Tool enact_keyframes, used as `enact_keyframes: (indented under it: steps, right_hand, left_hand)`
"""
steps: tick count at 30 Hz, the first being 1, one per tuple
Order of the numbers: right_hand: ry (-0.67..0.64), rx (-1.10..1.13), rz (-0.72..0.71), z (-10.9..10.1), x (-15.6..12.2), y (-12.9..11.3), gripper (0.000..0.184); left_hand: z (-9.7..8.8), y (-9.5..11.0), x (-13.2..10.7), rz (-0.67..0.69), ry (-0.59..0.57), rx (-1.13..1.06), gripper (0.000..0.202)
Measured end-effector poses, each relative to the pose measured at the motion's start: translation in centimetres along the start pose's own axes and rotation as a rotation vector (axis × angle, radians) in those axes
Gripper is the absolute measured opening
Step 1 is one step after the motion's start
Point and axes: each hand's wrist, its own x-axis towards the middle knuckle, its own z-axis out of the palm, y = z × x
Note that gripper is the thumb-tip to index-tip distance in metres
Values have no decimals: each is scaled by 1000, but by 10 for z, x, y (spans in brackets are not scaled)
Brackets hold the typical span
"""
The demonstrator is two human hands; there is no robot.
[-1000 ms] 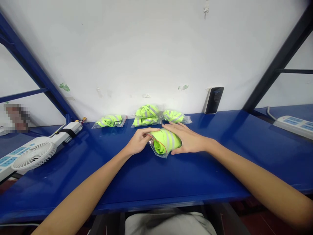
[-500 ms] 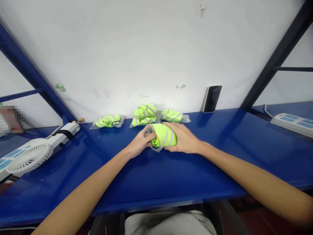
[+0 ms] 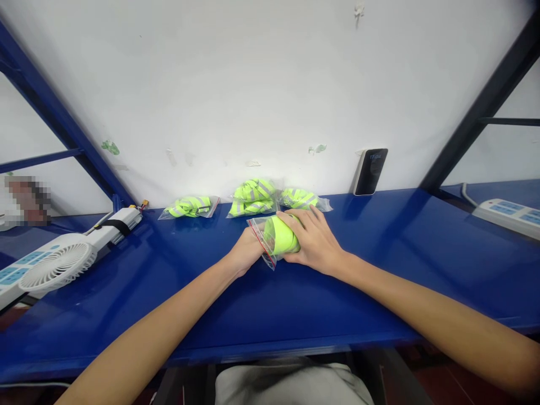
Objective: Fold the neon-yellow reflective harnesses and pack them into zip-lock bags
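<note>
A rolled neon-yellow reflective vest (image 3: 282, 235) sits inside a clear zip bag (image 3: 264, 242) with a red seal strip, resting on the blue shelf (image 3: 295, 304). My right hand (image 3: 314, 242) is wrapped over the top of the roll, pressing it. My left hand (image 3: 244, 253) grips the bag's open end from the left, its fingers mostly hidden behind the plastic. Three more bagged vests lie behind along the wall: one at the left (image 3: 189, 207), one in the middle (image 3: 252, 197), one at the right (image 3: 302, 198).
A dark phone (image 3: 370, 171) leans against the white wall. A white handheld fan (image 3: 57, 266) and a power strip (image 3: 23, 273) lie at the left. Another power strip (image 3: 506, 216) is at the right. Blue and dark frame struts rise on both sides.
The bagged roll has shifted slightly toward the wall. My right hand went from lying flat on it to curling over it, and my left hand slid under the bag's open end.
</note>
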Motion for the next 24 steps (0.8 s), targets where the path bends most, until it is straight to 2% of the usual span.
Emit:
enact_keyframes:
  steps: [4, 7, 10, 12, 15, 18, 21, 24]
  right_hand:
    - [31, -12, 10, 0, 2, 1, 87]
    - [82, 62, 64, 3, 3, 10, 89]
    - [138, 171, 110, 8, 1, 18, 95]
    - [167, 262, 145, 9, 0, 19, 100]
    - [162, 384, 214, 6, -1, 14, 112]
    - [116, 459, 219, -1, 0, 8, 120]
    - [93, 536, 179, -6, 1, 6, 110]
    - [102, 597, 168, -6, 2, 6, 102]
  left_hand:
    - [0, 2, 1, 7, 35, -8, 47]
    - [-3, 2, 2, -73, 34, -87, 50]
    - [-3, 6, 0, -199, -32, -137, 50]
    - [1, 9, -4, -222, -88, -159, 53]
    - [9, 14, -8, -120, -72, -140, 58]
    - [12, 17, -8, 70, 78, -68, 59]
    - [7, 23, -7, 190, 174, -22, 65]
    - [-1, 29, -9, 285, 156, 67, 71]
